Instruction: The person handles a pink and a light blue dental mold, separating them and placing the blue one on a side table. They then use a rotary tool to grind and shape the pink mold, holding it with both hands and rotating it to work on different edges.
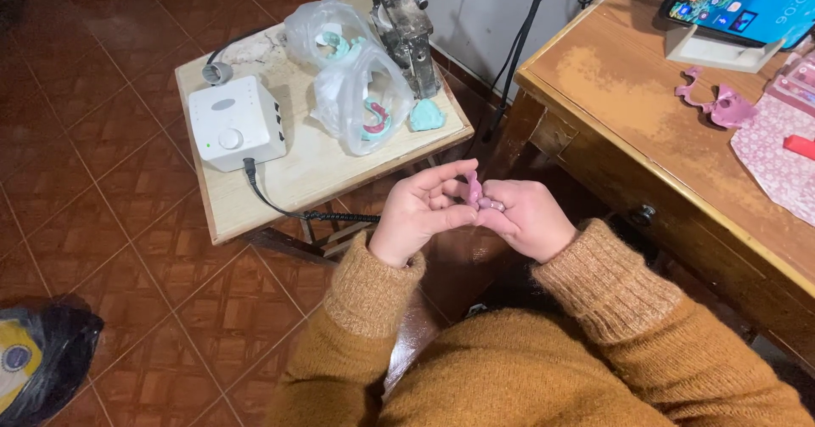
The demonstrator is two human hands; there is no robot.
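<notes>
Pinching small pink piece point(473, 191): left hand point(422, 212), right hand point(531, 217) (fingers curled).

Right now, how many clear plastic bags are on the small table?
2. One bag sits near the table's back edge; the other bag lies just in front of it, beside the white box. None seem hidden.

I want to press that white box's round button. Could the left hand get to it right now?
Probably yes. The white box sits on the small table just ahead of the left hand, with nothing between them, though that hand is busy pinching a small pink piece.
</notes>
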